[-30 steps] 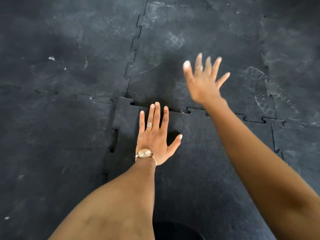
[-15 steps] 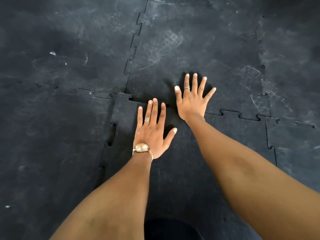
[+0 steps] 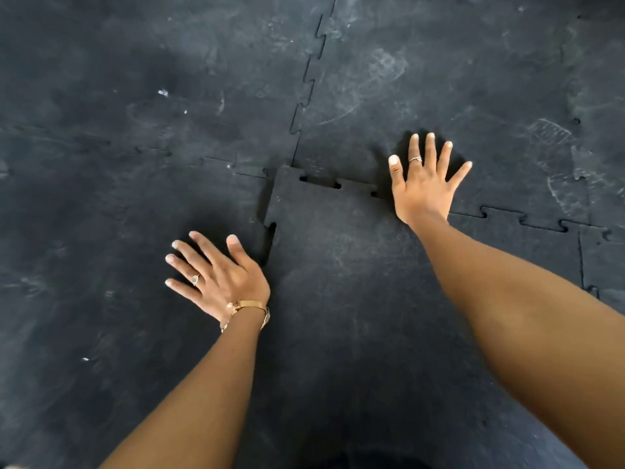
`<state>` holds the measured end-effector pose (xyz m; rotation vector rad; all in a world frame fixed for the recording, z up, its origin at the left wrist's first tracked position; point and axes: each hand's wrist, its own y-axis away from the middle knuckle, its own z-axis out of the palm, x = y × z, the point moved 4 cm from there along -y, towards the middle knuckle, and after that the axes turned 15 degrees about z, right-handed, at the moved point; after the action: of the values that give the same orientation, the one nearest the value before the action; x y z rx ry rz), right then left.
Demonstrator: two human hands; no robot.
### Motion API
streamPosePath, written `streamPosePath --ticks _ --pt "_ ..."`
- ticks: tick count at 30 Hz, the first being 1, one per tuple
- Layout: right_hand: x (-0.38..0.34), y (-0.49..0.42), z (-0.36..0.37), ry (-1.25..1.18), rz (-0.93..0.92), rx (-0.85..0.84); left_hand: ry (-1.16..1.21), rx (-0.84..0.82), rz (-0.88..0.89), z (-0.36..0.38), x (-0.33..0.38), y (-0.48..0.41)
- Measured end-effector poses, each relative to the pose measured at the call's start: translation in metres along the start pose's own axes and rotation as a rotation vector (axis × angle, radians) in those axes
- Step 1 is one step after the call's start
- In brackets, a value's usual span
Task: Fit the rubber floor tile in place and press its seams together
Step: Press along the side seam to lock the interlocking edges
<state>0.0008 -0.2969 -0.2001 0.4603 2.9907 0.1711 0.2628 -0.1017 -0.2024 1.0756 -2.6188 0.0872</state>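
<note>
The rubber floor tile [image 3: 355, 282] lies between my two hands and runs back under my arms toward me; how far it reaches toward me I cannot tell, as its near edge is out of view. Its far-left corner [image 3: 280, 177] sits proud of the floor, overlapping the neighbours, with open notches showing along the far seam [image 3: 338, 184] and one gap on the left seam [image 3: 270, 231].

My left hand [image 3: 220, 279] is spread flat, palm down, just beside the left seam, on the neighbouring tile [image 3: 118, 248], holding nothing. My right hand [image 3: 422, 187] is also spread flat and empty, straddling the far seam, heel on my tile, fingers on the tile beyond.

The raised corner lies ahead and between both hands; I judge the left hand slightly nearer its left seam, the right nearer the far one. Pressing that corner down looks like the next need.

Count: one loose tile, two unseated seams, two hands, three rings visible, one wristwatch [image 3: 250, 308].
</note>
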Motion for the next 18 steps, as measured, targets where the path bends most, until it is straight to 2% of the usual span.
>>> streamPosePath --ticks 3,8,10,13,15,17,18 --pt "0.0 -0.002 -0.001 -0.019 0.012 0.001 -0.127 -0.031 0.031 0.002 0.002 -0.002" --pt "-0.01 0.005 -0.012 0.012 0.047 0.008 -0.139 -0.034 0.036 0.009 0.0 -0.003" --pt "-0.04 0.008 -0.03 -0.205 0.006 0.059 -0.142 -0.029 0.033 0.01 0.0 -0.004" --pt "-0.094 0.016 -0.056 -0.497 -0.125 0.231 -0.139 -0.026 0.028 0.01 0.0 -0.002" --pt "-0.116 0.029 -0.04 -0.363 -0.177 0.252 -0.132 -0.009 0.021 0.01 -0.003 -0.004" --pt "-0.115 0.032 -0.004 -0.116 -0.127 0.103 -0.133 -0.024 0.03 0.01 0.0 -0.002" --pt "-0.112 0.028 0.01 -0.074 -0.088 0.042 -0.15 -0.026 0.033 0.009 0.001 -0.002"
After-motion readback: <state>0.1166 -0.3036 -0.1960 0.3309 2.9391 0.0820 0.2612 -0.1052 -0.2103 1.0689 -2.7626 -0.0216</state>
